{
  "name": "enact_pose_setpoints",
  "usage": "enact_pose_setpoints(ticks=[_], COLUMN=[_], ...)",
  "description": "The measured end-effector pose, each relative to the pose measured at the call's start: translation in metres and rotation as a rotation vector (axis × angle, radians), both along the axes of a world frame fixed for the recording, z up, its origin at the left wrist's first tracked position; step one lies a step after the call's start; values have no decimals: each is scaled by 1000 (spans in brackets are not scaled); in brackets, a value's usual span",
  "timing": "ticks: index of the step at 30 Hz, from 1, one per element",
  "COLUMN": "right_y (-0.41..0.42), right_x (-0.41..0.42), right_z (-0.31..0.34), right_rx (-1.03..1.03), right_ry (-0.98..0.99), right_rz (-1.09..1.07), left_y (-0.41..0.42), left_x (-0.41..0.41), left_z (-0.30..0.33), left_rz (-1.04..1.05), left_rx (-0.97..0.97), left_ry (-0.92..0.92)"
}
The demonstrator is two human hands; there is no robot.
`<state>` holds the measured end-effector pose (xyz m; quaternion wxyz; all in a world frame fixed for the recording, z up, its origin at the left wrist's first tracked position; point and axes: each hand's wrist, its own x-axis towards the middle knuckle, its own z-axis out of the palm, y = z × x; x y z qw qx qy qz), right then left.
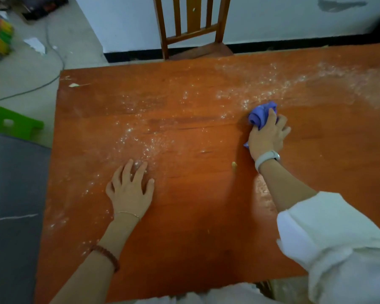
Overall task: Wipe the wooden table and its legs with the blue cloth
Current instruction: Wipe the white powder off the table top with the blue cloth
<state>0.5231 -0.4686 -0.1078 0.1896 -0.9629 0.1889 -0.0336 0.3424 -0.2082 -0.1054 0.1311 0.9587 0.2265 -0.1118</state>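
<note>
— Inspector: State of the right hand (pixel 267 137)?
— Assistant: Fingers curled over the bunched blue cloth (pixel 261 114), pressing it onto the wooden table (pixel 195 216) right of centre, at the edge of the white powder (pixel 257 84).
— Inspector: And the left hand (pixel 130 189)?
— Assistant: Spread flat on the tabletop, holding nothing, fingertips in scattered powder. A wooden chair (pixel 191 29) stands at the far edge.

I see soft, even daylight on the table (pixel 195 216), a pale sheen near its right front edge, faint shadows beside both arms; edges beyond it bend and blur.
</note>
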Motion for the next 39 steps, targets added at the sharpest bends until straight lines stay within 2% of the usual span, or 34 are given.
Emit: enact_pose_setpoints(ticks=[5, 7, 10, 12, 14, 16, 18, 23, 26, 30, 35, 39], right_y=[54, 83, 114, 108, 92, 79, 82, 136, 175, 210, 254, 286], right_x=[-21, -52, -99, -100, -77, -51, -42, -84, -125, -176, -259, -348], right_z=[-6, -7, -2, 4, 5, 3, 0, -11, -14, -19, -24, -16], right_rx=[-5, 75, 266, 320, 266, 188, 114, 34, 40, 66, 150, 193], right_ry=[-89, -140, -82, -134, -191, -146, -94, -136, -185, -216, -227, -81], right_rz=[408, 607, 881, 829, 592, 357, 262, 504, 606, 669, 842, 1065], left_y=[3, 4, 10, 20, 34, 51, 71, 121, 145, 172, 203, 220], left_x=[-3, -1, -2, -7, -15, -27, -40, -76, -100, -126, -135, -137], left_z=[-2, 0, 6, 12, 15, 15, 12, 5, 1, -7, -14, -21], left_rz=[-1, 3, 42, 59, 86, 132, 203, 329, 347, 172, 5, -30], left_rx=[1, -27, -120, -155, -142, -117, -93, -62, -125, -363, -510, -635], left_ry=[1, 7, -58, -116, -149, -166, -144, -58, -22, -94, -124, -121])
